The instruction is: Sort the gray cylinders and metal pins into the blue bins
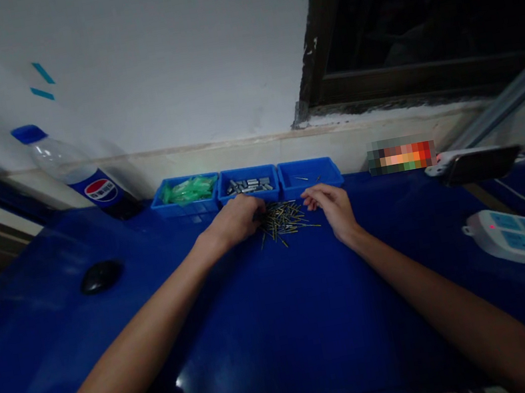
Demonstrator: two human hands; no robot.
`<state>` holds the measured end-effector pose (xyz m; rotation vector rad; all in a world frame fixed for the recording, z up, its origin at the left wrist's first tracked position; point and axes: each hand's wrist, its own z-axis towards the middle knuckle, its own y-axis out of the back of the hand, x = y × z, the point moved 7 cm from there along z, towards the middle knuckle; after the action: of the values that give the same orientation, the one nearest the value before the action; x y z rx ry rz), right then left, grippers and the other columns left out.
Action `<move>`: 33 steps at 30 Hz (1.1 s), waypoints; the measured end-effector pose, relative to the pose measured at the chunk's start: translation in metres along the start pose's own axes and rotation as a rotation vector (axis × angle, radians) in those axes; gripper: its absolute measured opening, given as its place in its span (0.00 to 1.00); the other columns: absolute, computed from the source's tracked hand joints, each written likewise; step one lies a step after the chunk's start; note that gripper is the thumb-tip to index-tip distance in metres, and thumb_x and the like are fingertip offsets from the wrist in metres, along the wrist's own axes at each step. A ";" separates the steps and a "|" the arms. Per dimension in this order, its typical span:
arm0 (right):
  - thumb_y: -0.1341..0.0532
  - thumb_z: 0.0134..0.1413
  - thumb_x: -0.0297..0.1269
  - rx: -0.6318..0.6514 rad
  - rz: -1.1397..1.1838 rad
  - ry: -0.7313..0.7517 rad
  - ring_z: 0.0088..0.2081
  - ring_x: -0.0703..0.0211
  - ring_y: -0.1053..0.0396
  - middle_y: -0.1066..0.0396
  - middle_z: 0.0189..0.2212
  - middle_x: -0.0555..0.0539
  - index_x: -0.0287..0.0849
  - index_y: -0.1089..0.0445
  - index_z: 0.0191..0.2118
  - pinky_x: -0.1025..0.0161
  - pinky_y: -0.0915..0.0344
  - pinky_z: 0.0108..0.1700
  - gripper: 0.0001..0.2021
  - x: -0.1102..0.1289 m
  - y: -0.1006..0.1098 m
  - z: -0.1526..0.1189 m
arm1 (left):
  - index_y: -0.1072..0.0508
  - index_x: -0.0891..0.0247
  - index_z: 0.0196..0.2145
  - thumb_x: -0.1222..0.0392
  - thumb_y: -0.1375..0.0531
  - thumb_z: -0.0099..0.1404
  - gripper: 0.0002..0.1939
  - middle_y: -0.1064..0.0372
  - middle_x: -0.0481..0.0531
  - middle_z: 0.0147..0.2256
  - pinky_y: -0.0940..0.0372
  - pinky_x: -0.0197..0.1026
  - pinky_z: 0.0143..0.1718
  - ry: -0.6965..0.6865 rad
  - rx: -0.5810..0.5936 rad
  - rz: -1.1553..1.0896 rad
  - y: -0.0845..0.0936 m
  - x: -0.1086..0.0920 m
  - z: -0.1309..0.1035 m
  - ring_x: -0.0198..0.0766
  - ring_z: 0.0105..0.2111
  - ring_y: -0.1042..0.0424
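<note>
Centrally, pins (283, 218) | between left hand (238, 217) and right hand (337, 209) | each grip curled, hold unclear

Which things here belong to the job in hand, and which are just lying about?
Job, apparently: pile of thin metal pins between left hand and right hand; three blue bins.
Lying about, apparently: Pepsi bottle; black computer mouse; power strip; phone.

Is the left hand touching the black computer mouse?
Apart. The head view shows the left hand over by the pile of thin metal rods, with plain blue tabletop between it and the black computer mouse.
</note>
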<state>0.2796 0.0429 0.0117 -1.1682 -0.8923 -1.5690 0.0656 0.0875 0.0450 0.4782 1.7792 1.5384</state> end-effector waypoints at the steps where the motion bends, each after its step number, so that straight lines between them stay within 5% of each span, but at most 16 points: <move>1: 0.35 0.57 0.42 0.018 0.024 -0.016 0.27 0.59 0.29 0.24 0.25 0.48 0.44 0.20 0.30 0.60 0.34 0.33 0.10 -0.002 -0.003 -0.001 | 0.20 0.64 0.43 0.71 0.37 0.60 0.14 0.20 0.56 0.39 0.34 0.40 0.37 0.001 0.002 -0.017 0.000 0.000 0.000 0.42 0.36 0.23; 9: 0.35 0.60 0.42 0.086 0.157 0.004 0.34 0.57 0.28 0.22 0.32 0.47 0.45 0.19 0.34 0.58 0.32 0.40 0.09 -0.010 -0.009 -0.002 | 0.19 0.66 0.44 0.72 0.36 0.56 0.17 0.20 0.54 0.35 0.36 0.37 0.33 0.041 0.016 -0.113 0.004 0.001 0.001 0.37 0.32 0.24; 15: 0.35 0.59 0.42 0.075 0.185 -0.021 0.33 0.57 0.28 0.22 0.32 0.47 0.45 0.19 0.33 0.58 0.32 0.40 0.09 -0.009 -0.007 -0.003 | 0.20 0.67 0.45 0.68 0.35 0.57 0.16 0.20 0.56 0.37 0.33 0.38 0.34 0.026 -0.018 -0.214 0.024 -0.002 -0.003 0.38 0.33 0.22; 23: 0.36 0.60 0.45 0.077 0.153 -0.031 0.32 0.57 0.27 0.22 0.31 0.46 0.45 0.20 0.34 0.58 0.31 0.38 0.11 -0.007 -0.008 -0.003 | 0.19 0.66 0.42 0.64 0.36 0.59 0.13 0.18 0.56 0.36 0.28 0.41 0.41 -0.025 -0.150 -0.417 0.041 -0.002 -0.002 0.39 0.36 0.20; 33: 0.29 0.56 0.48 0.239 0.093 -0.040 0.35 0.55 0.21 0.18 0.31 0.47 0.46 0.20 0.43 0.57 0.27 0.42 0.14 0.005 -0.023 -0.012 | 0.23 0.69 0.38 0.61 0.30 0.57 0.13 0.20 0.61 0.41 0.25 0.47 0.49 0.021 -0.393 -0.888 0.029 -0.010 0.004 0.40 0.40 0.21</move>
<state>0.2535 0.0372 0.0133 -1.0576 -1.0076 -1.3278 0.0698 0.0898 0.0753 -0.4747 1.3455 1.1710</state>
